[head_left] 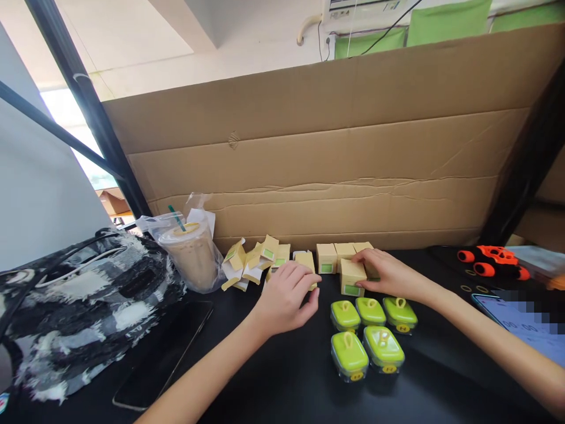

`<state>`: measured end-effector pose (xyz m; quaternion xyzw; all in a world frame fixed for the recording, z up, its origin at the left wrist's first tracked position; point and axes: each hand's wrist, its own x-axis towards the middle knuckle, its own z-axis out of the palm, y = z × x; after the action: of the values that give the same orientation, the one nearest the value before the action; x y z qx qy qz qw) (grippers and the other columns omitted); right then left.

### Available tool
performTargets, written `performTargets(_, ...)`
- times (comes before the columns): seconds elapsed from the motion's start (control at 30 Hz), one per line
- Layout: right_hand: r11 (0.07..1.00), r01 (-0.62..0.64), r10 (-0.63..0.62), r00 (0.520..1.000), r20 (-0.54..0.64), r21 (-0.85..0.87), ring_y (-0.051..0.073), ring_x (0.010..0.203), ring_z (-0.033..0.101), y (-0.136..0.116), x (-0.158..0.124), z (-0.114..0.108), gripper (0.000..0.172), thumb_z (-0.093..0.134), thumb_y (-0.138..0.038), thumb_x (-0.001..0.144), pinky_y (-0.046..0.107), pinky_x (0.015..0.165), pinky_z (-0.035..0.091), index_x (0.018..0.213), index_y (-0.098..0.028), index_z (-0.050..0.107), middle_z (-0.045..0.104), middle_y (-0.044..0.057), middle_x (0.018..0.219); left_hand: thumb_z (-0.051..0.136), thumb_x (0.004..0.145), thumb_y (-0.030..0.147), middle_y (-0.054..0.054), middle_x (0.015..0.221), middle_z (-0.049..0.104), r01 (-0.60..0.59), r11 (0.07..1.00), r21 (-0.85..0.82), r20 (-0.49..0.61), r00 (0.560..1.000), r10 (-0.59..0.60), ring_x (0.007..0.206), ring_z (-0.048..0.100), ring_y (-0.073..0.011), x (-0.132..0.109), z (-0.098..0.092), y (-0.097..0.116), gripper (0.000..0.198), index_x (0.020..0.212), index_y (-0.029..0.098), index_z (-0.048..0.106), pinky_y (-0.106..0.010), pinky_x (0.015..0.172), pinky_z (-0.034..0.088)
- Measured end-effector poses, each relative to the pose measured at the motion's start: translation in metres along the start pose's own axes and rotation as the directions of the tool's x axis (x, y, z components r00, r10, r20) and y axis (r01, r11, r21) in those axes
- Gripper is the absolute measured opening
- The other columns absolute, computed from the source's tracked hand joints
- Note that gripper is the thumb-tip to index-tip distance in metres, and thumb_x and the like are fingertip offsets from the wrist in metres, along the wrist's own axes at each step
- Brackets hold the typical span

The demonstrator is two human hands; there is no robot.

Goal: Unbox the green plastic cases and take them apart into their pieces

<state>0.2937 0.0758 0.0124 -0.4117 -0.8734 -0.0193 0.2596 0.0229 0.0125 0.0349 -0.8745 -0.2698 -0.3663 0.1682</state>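
My left hand (286,297) rests on the black table (282,383), its fingers curled over a small tan box (305,260) with a green label. To its right, my right hand (388,274) grips another small tan box (352,278) from the side. Behind that box, closed tan boxes (327,258) stand in a row against the cardboard wall. Left of them lies a loose pile of open and folded tan boxes (253,262). In front of my hands sit several small clear containers with lime-green lids (368,335), in two rows.
A big cardboard sheet (335,165) walls off the back of the table. An iced drink in a plastic bag (192,253) stands at left, beside a black-and-white fuzzy bag (83,306) and a dark phone (165,353). An orange-and-black toy (492,262) and a lit phone (525,324) lie at right.
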Motion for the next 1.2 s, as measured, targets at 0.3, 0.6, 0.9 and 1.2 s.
performTargets(0.3, 0.983, 0.14, -0.109, 0.967, -0.232, 0.122, 0.026, 0.111, 0.051, -0.04, -0.012, -0.017, 0.052, 0.058, -0.024, 0.084, 0.046, 0.09, 0.048, 0.131, -0.022, 0.035, 0.052, 0.012, 0.119, 0.055, 0.085, 0.02, -0.008, 0.094, 0.066, 0.074, 0.997, -0.009, -0.104, 0.992, -0.075, 0.092, 0.061, -0.0225, -0.007, 0.002, 0.007, 0.021, 0.107, 0.016, 0.055, -0.041, 0.084, 0.052)
performTargets(0.6, 0.969, 0.245, -0.24, 0.959, -0.15, 0.015, 0.024, 0.11, 0.051, -0.104, -0.04, -0.005, 0.054, 0.047, -0.014, 0.087, 0.035, 0.088, 0.053, 0.139, -0.015, 0.031, 0.049, 0.014, 0.117, 0.056, 0.079, 0.015, -0.016, 0.128, 0.056, 0.076, 0.971, -0.228, 0.118, 0.992, -0.05, 0.123, 0.052, -0.0235, -0.028, 0.003, 0.015, 0.06, 0.134, 0.014, 0.032, -0.039, 0.102, 0.047)
performTargets(0.9, 0.947, 0.303, -0.321, 0.914, -0.248, -0.109, 0.024, 0.106, 0.057, -0.099, -0.042, -0.001, 0.038, 0.045, -0.012, 0.088, 0.035, 0.08, 0.057, 0.126, -0.012, 0.046, 0.057, 0.017, 0.113, 0.054, 0.082, 0.022, -0.015, 0.113, 0.063, -0.104, 0.995, -0.012, 0.008, 0.995, 0.104, 0.109, 0.06, -0.0245, -0.028, 0.004, 0.017, 0.057, 0.134, 0.01, 0.034, -0.036, 0.091, 0.053)
performTargets(1.2, 0.931, 0.319, -0.366, 0.819, -0.441, -0.178, 0.023, 0.087, 0.064, -0.095, -0.038, -0.006, 0.02, 0.054, -0.02, 0.089, 0.037, 0.072, 0.058, 0.109, -0.02, 0.052, 0.065, 0.009, 0.09, 0.056, 0.075, 0.022, -0.012, 0.1, 0.062, 0.015, 0.997, -0.078, -0.035, 0.999, -0.018, 0.091, 0.062, -0.0233, -0.031, 0.007, 0.024, 0.058, 0.129, 0.014, 0.037, -0.034, 0.073, 0.057)
